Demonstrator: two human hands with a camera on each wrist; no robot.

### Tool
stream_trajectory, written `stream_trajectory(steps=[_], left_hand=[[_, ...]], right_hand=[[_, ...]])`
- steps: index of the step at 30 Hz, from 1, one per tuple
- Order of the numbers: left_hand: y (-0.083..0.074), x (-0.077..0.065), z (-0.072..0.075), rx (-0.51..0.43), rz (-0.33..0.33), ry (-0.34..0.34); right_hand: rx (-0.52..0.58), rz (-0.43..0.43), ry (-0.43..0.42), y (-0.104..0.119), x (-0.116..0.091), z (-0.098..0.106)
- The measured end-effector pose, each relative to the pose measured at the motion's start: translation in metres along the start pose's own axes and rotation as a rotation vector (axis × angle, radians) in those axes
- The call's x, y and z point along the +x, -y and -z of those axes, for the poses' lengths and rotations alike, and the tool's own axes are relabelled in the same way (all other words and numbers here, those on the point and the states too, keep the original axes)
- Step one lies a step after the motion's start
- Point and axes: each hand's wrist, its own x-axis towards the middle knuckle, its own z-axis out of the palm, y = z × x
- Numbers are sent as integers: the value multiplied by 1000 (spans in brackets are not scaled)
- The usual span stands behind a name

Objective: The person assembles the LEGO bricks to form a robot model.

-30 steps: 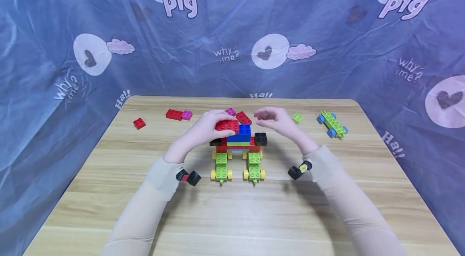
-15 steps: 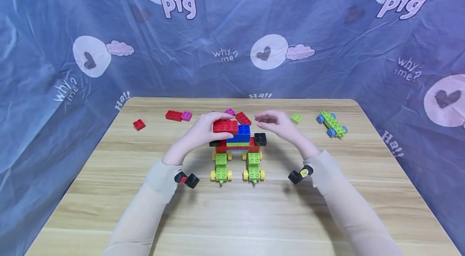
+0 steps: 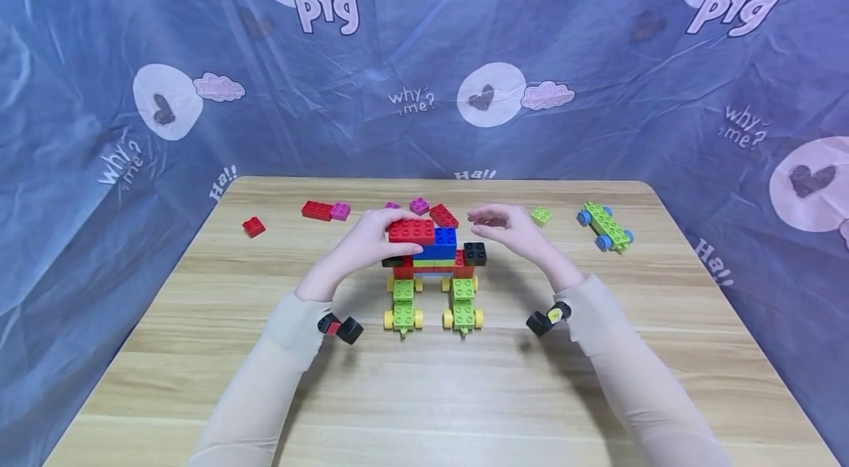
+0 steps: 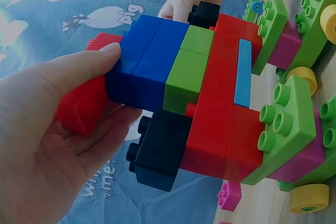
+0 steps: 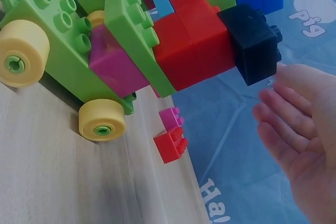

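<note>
My left hand (image 3: 368,237) grips a red brick (image 3: 411,231) at the top left of a brick build, thumb in front and fingers behind. In the left wrist view, the thumb tip overlaps the blue bricks (image 4: 142,64) beside that brick. Below the blue come green bricks (image 4: 189,69), then a red layer (image 4: 218,103) with a black brick (image 4: 160,148) jutting out at each side. The build stands on two green wheeled bases (image 3: 403,312) with yellow wheels. My right hand (image 3: 512,230) hovers beside the other black brick (image 5: 251,43), fingers loosely bent and holding nothing.
Behind the build lie a pink brick (image 3: 419,205) and a red brick (image 3: 444,216). Toward the left are a joined red and pink pair (image 3: 318,210) and a small red brick (image 3: 253,227). A green brick (image 3: 542,216) and a green blue-wheeled base (image 3: 605,227) lie right.
My left fingers have shifted slightly left, and more of the red brick's studded top shows. A pink brick behind that hand has come into sight. My right hand has barely moved.
</note>
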Motion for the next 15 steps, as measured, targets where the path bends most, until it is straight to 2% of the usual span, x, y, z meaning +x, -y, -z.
stream_trajectory(steps=[5,15], left_hand=[[-2,0,0,-6,-4,1],[-1,-2,-2,14,-73,-31]], right_hand=[[-5,-17,13,-2,5,-2],[13,-35,15,-17,21,-8]])
